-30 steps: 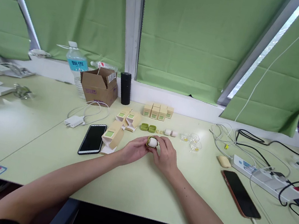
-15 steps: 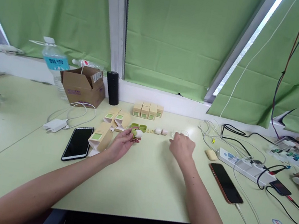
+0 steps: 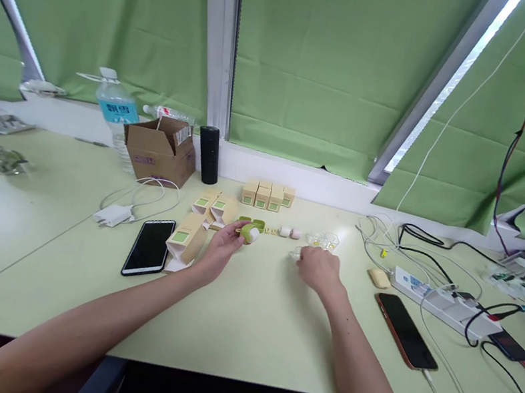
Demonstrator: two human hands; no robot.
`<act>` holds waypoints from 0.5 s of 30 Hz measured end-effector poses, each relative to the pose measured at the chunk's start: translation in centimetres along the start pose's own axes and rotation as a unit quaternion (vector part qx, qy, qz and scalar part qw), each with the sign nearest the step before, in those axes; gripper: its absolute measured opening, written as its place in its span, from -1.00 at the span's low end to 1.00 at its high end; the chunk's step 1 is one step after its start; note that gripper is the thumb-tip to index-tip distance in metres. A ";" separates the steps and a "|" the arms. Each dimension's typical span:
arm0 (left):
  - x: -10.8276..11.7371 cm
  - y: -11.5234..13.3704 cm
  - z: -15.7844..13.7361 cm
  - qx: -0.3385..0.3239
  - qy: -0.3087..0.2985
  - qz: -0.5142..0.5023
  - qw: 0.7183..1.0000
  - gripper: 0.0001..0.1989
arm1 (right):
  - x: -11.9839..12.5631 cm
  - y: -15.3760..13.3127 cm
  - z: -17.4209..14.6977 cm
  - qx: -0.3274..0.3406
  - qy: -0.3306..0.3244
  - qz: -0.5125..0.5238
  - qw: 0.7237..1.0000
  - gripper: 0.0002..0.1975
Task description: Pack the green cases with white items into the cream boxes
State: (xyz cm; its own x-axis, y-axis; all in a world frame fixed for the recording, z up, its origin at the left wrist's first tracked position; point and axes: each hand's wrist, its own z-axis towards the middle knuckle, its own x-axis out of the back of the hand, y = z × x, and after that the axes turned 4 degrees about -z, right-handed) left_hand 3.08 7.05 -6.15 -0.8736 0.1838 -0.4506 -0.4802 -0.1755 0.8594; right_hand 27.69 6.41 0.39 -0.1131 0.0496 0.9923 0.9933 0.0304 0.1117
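My left hand (image 3: 218, 253) has its fingers closed round a small green and white roundish piece (image 3: 249, 233), the white end facing right. My right hand (image 3: 319, 269) is pinched on a small clear plastic piece (image 3: 295, 253) poking out at its left; the fingertips are mostly hidden. Just beyond the hands is a row: green square pieces (image 3: 259, 225), tiny yellowish bits (image 3: 270, 231), a white cylinder (image 3: 284, 231) with a pinkish cylinder (image 3: 295, 234) beside it, and clear plastic cups (image 3: 330, 240). Opened small cardboard boxes (image 3: 187, 237) lie by my left wrist.
Several closed small boxes (image 3: 263, 195) stand at the back near a black cylinder (image 3: 208, 154) and a brown carton (image 3: 159, 151). One phone (image 3: 148, 247) lies left, another phone (image 3: 406, 330) right, beside a power strip (image 3: 441, 302) with tangled cables.
My right hand has drawn back from the clear cups and now has a clear piece at its fingertips. The green and white piece has turned in my left hand. The view shifted slightly left.
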 end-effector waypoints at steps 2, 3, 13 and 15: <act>0.0 0.1 0.0 -0.024 -0.004 0.038 0.999 -0.51 | -0.5 -2.2 -0.6 0.053 0.011 0.012 0.998 -0.84; 0.0 0.1 0.0 -0.035 -0.010 0.053 0.998 -0.50 | -0.8 -3.1 -0.9 0.074 0.016 0.018 0.997 -0.83; 0.3 0.4 0.2 -0.079 -0.071 0.109 0.988 -0.58 | -3.9 -5.1 -0.6 0.121 0.085 0.254 0.956 -0.56; 0.5 0.2 0.3 -0.079 -0.076 0.112 0.988 -0.59 | -4.6 -4.9 -0.1 0.125 0.104 0.268 0.950 -0.43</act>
State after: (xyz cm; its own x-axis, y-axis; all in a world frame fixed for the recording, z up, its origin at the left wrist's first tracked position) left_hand 2.58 7.34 -6.08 -0.9430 0.2650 -0.2015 -0.2934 -0.3756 0.8791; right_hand 23.30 5.91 -4.74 0.4393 -0.0723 0.8954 0.8672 0.2945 -0.4016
